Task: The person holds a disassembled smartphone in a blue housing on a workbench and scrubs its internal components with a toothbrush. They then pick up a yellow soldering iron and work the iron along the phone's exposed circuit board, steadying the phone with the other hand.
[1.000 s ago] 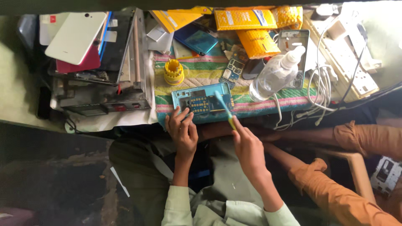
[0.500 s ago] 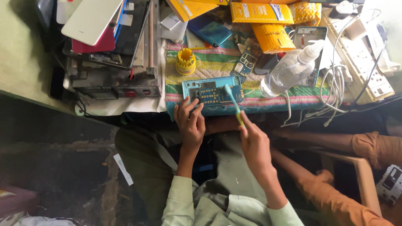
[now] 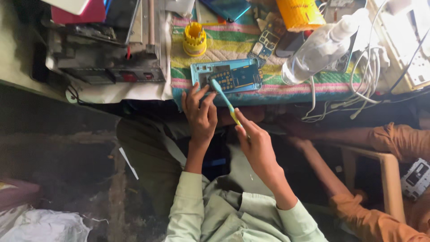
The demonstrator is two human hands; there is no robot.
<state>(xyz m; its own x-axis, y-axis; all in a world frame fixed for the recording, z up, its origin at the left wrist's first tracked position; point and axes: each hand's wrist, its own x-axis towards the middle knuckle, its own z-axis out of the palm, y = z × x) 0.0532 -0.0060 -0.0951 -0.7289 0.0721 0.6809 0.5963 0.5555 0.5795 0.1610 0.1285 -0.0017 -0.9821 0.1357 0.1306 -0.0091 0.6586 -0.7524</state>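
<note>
An opened light-blue phone with its circuit board bare lies on a striped cloth at the table's near edge. My left hand rests its fingers on the phone's lower left corner and steadies it. My right hand grips a light-blue and yellow toothbrush. The brush head touches the board near the phone's left side. Both my sleeves are pale green.
A yellow ribbed cap stands behind the phone. A clear spray bottle lies to the right, beside white cables. A dark metal box sits on the left. Another person's arm in an orange sleeve reaches in from the right.
The camera has dipped, so the table sits higher in view. The brush head has shifted left across the board. My left hand stays on the phone.
</note>
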